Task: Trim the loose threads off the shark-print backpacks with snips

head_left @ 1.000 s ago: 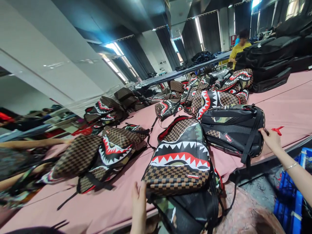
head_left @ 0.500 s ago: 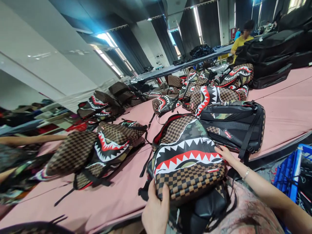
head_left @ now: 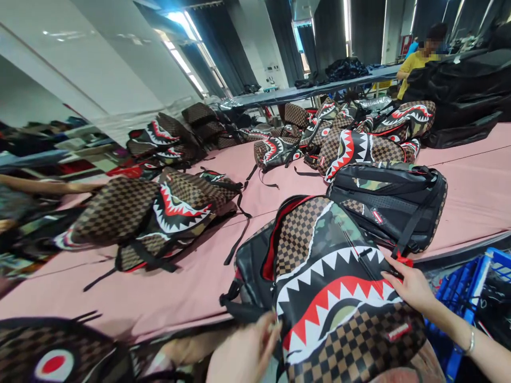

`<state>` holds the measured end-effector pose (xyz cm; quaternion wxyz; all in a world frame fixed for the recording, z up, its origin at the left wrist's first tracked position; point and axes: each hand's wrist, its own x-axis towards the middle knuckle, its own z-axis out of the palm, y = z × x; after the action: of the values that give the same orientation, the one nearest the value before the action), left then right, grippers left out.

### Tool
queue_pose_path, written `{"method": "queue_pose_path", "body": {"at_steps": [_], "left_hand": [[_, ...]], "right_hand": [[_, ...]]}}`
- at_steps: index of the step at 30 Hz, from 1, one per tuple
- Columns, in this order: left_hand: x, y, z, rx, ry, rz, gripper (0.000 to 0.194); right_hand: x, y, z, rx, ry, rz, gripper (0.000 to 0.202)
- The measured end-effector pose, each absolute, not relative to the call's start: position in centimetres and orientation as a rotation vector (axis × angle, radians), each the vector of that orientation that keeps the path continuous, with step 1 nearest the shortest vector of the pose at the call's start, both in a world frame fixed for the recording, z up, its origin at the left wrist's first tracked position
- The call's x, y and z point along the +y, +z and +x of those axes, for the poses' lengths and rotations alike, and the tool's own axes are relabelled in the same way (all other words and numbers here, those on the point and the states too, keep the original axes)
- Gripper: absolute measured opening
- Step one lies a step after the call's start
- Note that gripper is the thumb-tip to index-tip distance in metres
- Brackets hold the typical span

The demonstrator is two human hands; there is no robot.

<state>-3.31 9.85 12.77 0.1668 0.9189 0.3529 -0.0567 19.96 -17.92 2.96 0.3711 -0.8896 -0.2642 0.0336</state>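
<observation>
Angling inward, right hand (head_left: 411, 284) touches the backpack (head_left: 339, 287), left hand (head_left: 245, 348) blurs, both grips' closure and hold unclear.

Glare from windows (head_left: 187, 26), dim background, lower-left blur

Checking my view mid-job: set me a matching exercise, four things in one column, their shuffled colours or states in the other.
1. Nearest shark-mouth backpack
2. Right hand
3. Table cover
4. Crate

A. Pink
B. Bracelet on its wrist
C. Red lining showing at its opening
D. Blue

Pairs: 1-C, 2-B, 3-A, 4-D
</observation>
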Motion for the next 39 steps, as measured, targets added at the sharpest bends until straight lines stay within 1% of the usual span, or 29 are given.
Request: {"method": "queue_pose_path", "body": {"at_steps": [1, 3, 5, 8, 11, 17, 23, 30, 39], "left_hand": [[10.8, 13.0, -1.3, 0.903, -0.128, 2.622, 0.024], [12.3, 13.0, 3.8, 0.619, -0.035, 2.539, 0.027], [12.5, 12.5, 9.5, 0.441, 0.053, 2.449, 0.027], [11.4, 10.8, 16.9, 0.415, 0.278, 2.418, 0.025], [10.3, 9.1, 21.0, 0.421, 0.323, 2.465, 0.026], [9.2, 7.2, 22.9, 0.385, 0.357, 2.596, 0.022], [8.5, 6.2, 24.0, 0.352, 0.334, 2.746, 0.021], [8.1, 5.4, 24.9, 0.283, 0.316, 2.852, 0.025], [8.2, 4.6, 25.5, 0.265, 0.381, 2.883, 0.022]], "right_hand": [[-18.4, 1.9, 19.4, -0.666, 0.099, -2.324, 0.048], [-18.9, 0.3, 18.7, -0.651, 0.126, -2.377, 0.050], [-19.0, 0.0, 18.5, -0.675, 0.151, -2.384, 0.050], [-18.9, 1.0, 19.3, -0.728, 0.146, -2.357, 0.043], [-18.4, 2.5, 21.1, -0.689, 0.065, -2.337, 0.031], [-14.4, 3.7, 25.7, -0.698, -0.127, -2.266, 0.024], [-9.3, 3.2, 28.9, -0.826, -0.246, -2.408, 0.014], [-8.1, 2.8, 30.1, -0.893, -0.276, -2.526, 0.019], [-7.0, 2.5, 31.0, -0.976, -0.299, -2.555, 0.019]]}}
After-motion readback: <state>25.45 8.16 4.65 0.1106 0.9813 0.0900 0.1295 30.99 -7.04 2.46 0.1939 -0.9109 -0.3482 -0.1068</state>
